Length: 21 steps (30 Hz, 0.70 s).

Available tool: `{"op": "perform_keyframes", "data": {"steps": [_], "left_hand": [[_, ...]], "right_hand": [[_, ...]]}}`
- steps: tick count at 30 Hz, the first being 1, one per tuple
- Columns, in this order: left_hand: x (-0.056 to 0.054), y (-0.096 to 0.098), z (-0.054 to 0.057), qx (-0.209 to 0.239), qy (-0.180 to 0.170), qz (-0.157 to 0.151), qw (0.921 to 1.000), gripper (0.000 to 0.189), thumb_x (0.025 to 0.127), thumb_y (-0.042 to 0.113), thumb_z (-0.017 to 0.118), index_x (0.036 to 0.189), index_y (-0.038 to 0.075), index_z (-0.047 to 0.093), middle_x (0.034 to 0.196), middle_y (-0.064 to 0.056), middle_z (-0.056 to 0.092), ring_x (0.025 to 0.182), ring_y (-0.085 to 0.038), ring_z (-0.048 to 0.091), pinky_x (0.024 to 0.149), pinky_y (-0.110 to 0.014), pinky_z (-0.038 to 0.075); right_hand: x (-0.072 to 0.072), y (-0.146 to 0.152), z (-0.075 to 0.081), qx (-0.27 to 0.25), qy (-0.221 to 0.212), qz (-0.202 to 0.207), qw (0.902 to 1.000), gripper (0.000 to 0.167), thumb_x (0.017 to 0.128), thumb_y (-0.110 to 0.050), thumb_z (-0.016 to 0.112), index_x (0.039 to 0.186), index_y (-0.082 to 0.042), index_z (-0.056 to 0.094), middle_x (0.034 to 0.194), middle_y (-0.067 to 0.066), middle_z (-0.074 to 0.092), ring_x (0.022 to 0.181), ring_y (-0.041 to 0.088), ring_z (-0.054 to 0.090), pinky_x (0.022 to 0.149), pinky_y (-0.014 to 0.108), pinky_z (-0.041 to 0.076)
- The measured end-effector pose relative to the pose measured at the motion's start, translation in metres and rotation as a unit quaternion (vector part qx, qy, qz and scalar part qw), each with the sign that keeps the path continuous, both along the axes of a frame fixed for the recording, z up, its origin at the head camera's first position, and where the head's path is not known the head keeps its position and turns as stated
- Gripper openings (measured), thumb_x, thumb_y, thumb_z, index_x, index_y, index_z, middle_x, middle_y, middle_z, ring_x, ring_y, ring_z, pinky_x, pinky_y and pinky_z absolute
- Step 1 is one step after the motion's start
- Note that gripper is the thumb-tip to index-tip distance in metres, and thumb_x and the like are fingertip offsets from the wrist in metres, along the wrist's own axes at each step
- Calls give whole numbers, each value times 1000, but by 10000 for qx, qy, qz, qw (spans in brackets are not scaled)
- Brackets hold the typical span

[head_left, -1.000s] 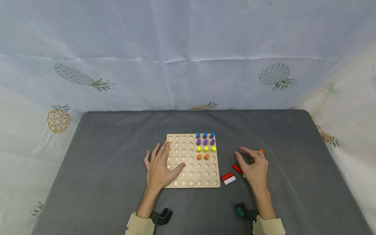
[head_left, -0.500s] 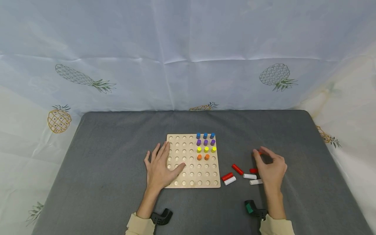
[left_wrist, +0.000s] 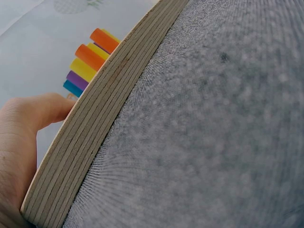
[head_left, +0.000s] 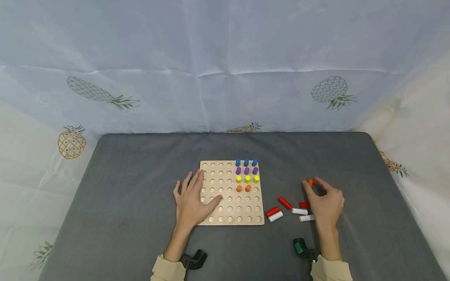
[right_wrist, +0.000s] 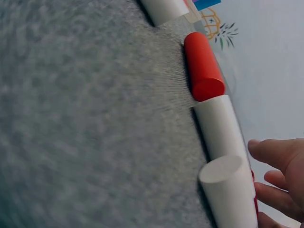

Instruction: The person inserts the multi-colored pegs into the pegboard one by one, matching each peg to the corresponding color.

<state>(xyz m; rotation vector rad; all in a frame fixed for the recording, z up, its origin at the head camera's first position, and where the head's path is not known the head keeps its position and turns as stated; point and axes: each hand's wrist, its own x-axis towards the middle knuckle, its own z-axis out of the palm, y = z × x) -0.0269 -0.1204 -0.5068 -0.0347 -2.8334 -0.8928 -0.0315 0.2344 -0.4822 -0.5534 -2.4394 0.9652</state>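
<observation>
My left hand [head_left: 191,205] rests with spread fingers on the left side of a square wooden pegboard [head_left: 244,214], thumb reaching over the top. Rows of blue, purple and yellow pegs [head_left: 247,178] stand at the board's right, with two orange pegs [head_left: 248,188] in the row below. To the right of the board, my right hand [head_left: 327,203] pinches another orange peg [head_left: 310,182] between thumb and fingers, close over the table. That peg is hidden in the right wrist view, where my thumb [right_wrist: 268,149] shows behind the white pegs.
Loose red pegs [head_left: 284,203] and white pegs [head_left: 299,211] lie on the grey table between the board and my right hand. One red peg [head_left: 304,204] lies right beside that hand. A pineapple-print cloth [head_left: 225,97] hangs behind the table.
My right hand has moved right to the orange peg, uncovering red and white pegs. Over the last half second the peg has come more into view between the fingers. The left hand stays put.
</observation>
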Motion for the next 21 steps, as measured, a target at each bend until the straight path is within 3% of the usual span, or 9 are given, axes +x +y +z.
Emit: {"op": "perform_keyframes", "data": {"steps": [7,14,21], "left_hand": [[0,0,-1,-19,-9,-17,10000,101,75,64,73,157,14,42,161,-8,46,153,-35,34,121,-67,10],[-1,0,-2,-18,65,-1,10000,101,75,64,73,157,14,43,160,-9,47,152,-36,35,121,-68,10],[-1,0,-1,0,31,-1,10000,101,75,63,73,157,13,43,160,-9,47,153,-36,34,121,-68,10]], "right_hand": [[1,-1,-3,142,4,267,9995,33,84,-11,83,111,5,77,110,30,74,108,50,63,98,62,45],[0,-1,-4,485,-167,396,9979,32,85,-10,80,111,8,76,104,30,71,89,41,52,72,47,36],[-3,-2,-5,544,-274,449,9971,28,88,-11,77,109,7,77,101,28,72,87,40,53,71,51,38]]}}
